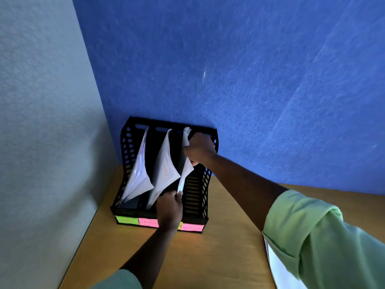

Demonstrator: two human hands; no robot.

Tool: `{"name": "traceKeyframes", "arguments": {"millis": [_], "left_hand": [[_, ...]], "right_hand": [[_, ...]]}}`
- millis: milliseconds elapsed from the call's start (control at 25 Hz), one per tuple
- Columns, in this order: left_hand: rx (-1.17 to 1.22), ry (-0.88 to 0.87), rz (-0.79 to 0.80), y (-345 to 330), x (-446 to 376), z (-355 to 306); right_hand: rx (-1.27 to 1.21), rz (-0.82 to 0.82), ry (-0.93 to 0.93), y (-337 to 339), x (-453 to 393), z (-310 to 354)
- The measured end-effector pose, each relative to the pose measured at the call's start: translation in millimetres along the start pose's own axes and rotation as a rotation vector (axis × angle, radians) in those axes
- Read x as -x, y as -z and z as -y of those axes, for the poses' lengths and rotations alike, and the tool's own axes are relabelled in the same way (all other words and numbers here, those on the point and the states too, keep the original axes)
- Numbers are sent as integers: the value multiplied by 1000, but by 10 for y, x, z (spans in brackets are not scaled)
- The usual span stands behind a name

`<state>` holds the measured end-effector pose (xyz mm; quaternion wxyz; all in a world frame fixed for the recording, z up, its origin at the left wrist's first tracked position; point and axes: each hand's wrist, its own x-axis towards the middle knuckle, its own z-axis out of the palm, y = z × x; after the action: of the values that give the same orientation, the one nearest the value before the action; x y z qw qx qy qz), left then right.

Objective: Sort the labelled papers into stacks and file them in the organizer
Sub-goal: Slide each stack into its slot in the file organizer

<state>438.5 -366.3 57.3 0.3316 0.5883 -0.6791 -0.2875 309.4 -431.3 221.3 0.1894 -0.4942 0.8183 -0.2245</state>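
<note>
While the black perforated plastic three-slot organizer [164,170] stands at the far left corner of the wooden tabletop [218,247], both hands work its right slot. The right hand [200,148] is closed in a fist around the upper edge of a thin stack of white papers [186,163]. The left hand [169,209] pinches the stack's lower corner between thumb and fingers. Left and middle slots each hold leaning white sheets. Green and pink sticky labels [145,222] line the organizer's front edge.

One black organizer [127,147], three paper stacks [139,172], three sticky labels [127,220], two hands [169,209].
</note>
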Motion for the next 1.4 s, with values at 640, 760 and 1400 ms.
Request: {"name": "traceKeyframes", "arguments": {"millis": [640, 760, 1400], "left_hand": [[25, -88, 121, 24, 273, 50], [26, -113, 112, 81, 398, 78], [-71, -132, 453, -368, 1766, 345]], "right_hand": [[-323, -57, -105, 54, 585, -779], [-513, -114, -186, -35, 853, -1018], [-560, 16, -616, -823, 2459, -2865]]}}
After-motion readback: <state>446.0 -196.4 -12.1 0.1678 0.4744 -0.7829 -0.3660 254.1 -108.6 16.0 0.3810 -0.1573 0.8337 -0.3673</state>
